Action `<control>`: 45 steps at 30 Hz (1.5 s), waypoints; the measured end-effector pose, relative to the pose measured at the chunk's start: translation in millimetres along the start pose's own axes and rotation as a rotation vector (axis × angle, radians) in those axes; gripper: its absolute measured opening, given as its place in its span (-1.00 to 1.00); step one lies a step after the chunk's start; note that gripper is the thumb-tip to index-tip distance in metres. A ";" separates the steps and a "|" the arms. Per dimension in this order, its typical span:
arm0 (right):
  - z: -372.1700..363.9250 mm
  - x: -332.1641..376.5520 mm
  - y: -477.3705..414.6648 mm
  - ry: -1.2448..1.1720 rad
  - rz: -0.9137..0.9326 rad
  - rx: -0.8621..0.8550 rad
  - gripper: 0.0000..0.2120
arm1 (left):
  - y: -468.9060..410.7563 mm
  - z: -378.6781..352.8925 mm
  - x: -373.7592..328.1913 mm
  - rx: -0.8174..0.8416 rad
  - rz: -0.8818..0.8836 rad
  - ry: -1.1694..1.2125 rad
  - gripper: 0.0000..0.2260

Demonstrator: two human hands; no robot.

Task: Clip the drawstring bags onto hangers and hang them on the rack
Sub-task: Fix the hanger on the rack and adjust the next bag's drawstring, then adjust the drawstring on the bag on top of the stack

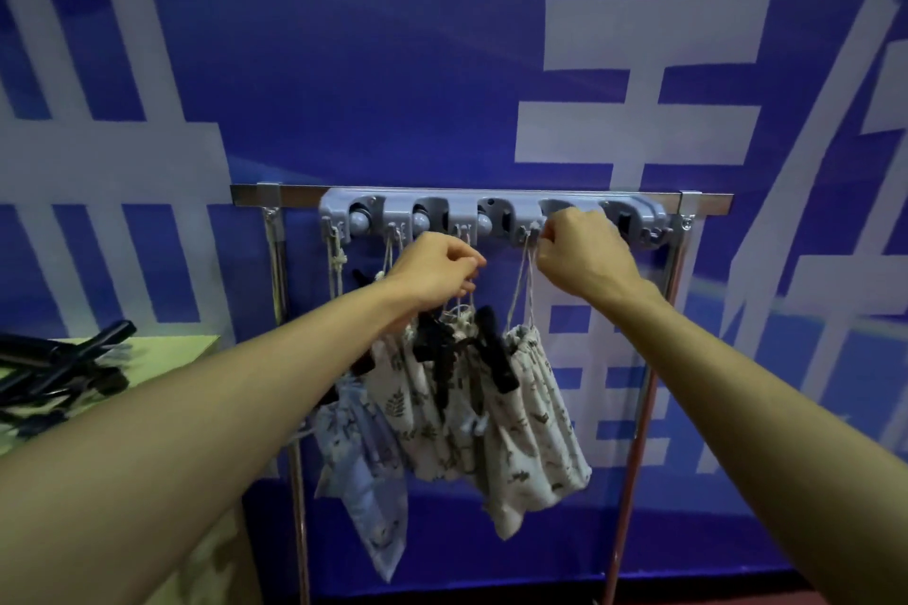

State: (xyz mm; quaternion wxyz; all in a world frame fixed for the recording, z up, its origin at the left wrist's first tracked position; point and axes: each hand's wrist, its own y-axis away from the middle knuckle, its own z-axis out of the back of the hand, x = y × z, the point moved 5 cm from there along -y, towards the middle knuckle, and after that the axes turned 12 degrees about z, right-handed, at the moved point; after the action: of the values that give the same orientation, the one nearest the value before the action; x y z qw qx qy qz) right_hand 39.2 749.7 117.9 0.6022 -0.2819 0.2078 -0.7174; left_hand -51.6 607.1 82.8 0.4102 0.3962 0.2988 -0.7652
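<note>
Left hand [437, 270] and right hand [582, 255] pinch cords [520, 292]; banner characters [638, 113] seem cropped.

Behind, blue backdrop [393, 64] printed with large white characters [638, 128]; left, pale yellow-green worktop [167, 354]; lower right, possibly a strip of reddish floor [737, 597].

Three bags [361, 481] [417, 408] [535, 423], two hands [435, 268] [582, 255], one rack [707, 203]
</note>
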 end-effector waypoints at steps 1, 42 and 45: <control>4.9 11.5 2.9 0.042 0.023 -0.017 -0.84 | 7.7 12.1 2.1 -0.012 0.000 -0.002 -0.81; -272.2 540.3 100.6 -0.639 0.709 0.545 -0.82 | 277.4 399.3 365.5 -0.668 0.478 -0.368 -0.88; -274.5 540.2 101.7 -0.672 0.721 0.563 -0.85 | 278.6 399.8 367.5 -0.683 0.474 -0.348 -0.88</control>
State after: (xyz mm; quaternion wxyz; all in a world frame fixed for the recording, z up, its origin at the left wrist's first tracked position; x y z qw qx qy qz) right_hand -127.1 189.1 -70.8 0.8940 -0.2344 -0.1117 -0.3652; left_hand -83.6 15.5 -64.0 0.7254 0.1611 0.3618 -0.5629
